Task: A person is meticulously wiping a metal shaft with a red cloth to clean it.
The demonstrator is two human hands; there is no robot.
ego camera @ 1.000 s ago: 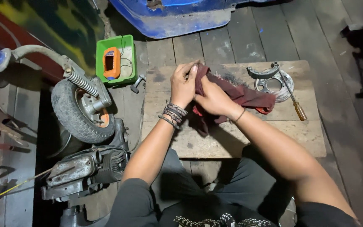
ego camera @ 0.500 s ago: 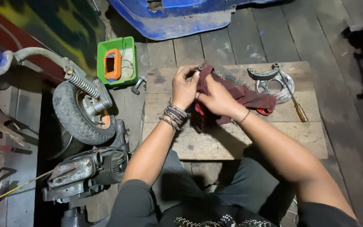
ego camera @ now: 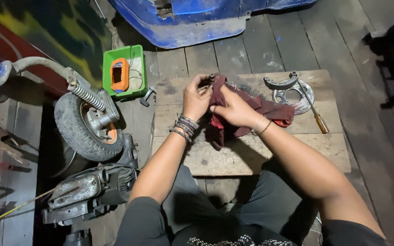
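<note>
My left hand (ego camera: 196,97) grips a small dark metal part (ego camera: 211,78) above a low wooden board (ego camera: 247,150). A dark red rag (ego camera: 261,109) is pressed against that part by my right hand (ego camera: 235,108), and the cloth trails to the right over the board. Several bracelets circle my left wrist. On the board's far right lie a curved grey brake shoe (ego camera: 280,84), a round metal plate (ego camera: 293,96) and a screwdriver (ego camera: 314,113) with an orange handle.
A small wheel (ego camera: 84,124) with a spring fork stands at the left, an engine (ego camera: 90,189) below it. A green tray (ego camera: 125,71) holding an orange device sits on the plank floor. A blue body panel (ego camera: 197,20) lies beyond.
Both hands have shifted slightly, working the rag around the small part. The rag's folds have moved a little; everything else stays put.
</note>
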